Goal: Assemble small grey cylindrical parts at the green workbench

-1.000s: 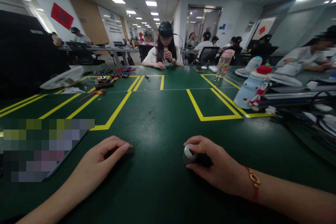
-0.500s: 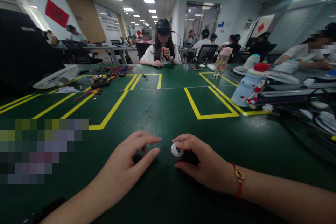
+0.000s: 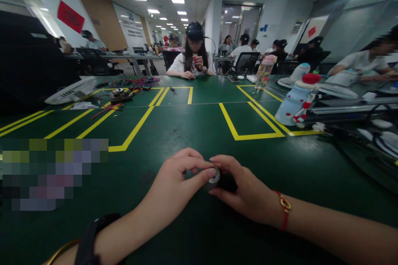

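Green flat table (image 3: 183, 124): articles by position.
Front centre, small grey cylinder (image 3: 215, 179), between left hand (image 3: 178, 176) and right hand (image 3: 245, 182); behind right hand, yellow tape outline (image 3: 258, 137); to its right, light-blue bottle with red top (image 3: 286, 109); behind that, leftward, clear bottle with pink lid (image 3: 263, 76); far left, white plastic fan (image 3: 70, 92), multicoloured wire tangle (image 3: 137, 84) rightward; beyond far edge, person in white top (image 3: 175, 65).

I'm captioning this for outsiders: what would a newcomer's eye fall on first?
Probably the left hand and right hand, close together at a small grey cylinder at front centre, the left thumb over its top. Next, perhaps, the bright yellow tape lines marking the green table beyond them. Then the pale-blue bottle with a red top, over on the right.
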Tool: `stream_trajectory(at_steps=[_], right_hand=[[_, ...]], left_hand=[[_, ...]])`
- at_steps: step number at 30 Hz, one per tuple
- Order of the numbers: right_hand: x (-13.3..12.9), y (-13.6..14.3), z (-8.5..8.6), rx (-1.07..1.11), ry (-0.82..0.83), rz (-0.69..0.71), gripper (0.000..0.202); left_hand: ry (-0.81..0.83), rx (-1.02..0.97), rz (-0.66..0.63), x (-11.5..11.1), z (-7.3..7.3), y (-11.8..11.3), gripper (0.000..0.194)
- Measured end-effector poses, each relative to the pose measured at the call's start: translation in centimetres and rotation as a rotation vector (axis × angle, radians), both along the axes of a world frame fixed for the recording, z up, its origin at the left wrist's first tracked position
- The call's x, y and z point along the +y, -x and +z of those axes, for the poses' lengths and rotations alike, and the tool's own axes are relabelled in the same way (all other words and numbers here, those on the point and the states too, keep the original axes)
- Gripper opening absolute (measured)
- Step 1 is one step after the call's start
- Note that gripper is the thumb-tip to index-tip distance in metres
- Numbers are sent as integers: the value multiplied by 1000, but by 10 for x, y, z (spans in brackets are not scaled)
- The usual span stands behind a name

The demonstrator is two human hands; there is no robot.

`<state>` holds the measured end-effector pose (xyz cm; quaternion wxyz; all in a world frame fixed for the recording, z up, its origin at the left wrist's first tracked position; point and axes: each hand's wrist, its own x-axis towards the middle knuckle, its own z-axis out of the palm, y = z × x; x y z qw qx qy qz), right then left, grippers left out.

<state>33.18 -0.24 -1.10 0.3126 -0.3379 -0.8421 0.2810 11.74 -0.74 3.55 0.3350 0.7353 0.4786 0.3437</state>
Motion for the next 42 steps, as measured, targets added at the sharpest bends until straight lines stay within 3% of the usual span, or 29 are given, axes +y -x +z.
stream_trajectory(at_steps=[4,8,15,24,28,31,36,39,42], right_hand=[[1,-15,5,-95,-46,-86,51],[6,-26,7,-114,-70,-193,45],[7,-22,6,-103,-78,-203,45],[6,-21,4,-93,-81,-188,48],[11,-28,6,-49,-57,-206,49],[25,-62,9,-16,-40,-375,47],[54,-175,12,-201,-119,-885,58],[60,-232,10,-305,-146,-1067,55],[58,-246,9,-385,-244,-1128,62]], left_hand=[[-13,-3,87,3,1,6,19],[46,110,-20,8,-13,7,18],[-48,326,-119,12,-38,4,17],[-106,408,-148,10,-39,0,22],[-14,289,-90,8,-28,19,33],[73,248,31,4,-18,55,36],[168,253,322,-4,-14,116,41],[206,246,410,-4,-18,127,45],[201,242,399,-2,-22,125,48]])
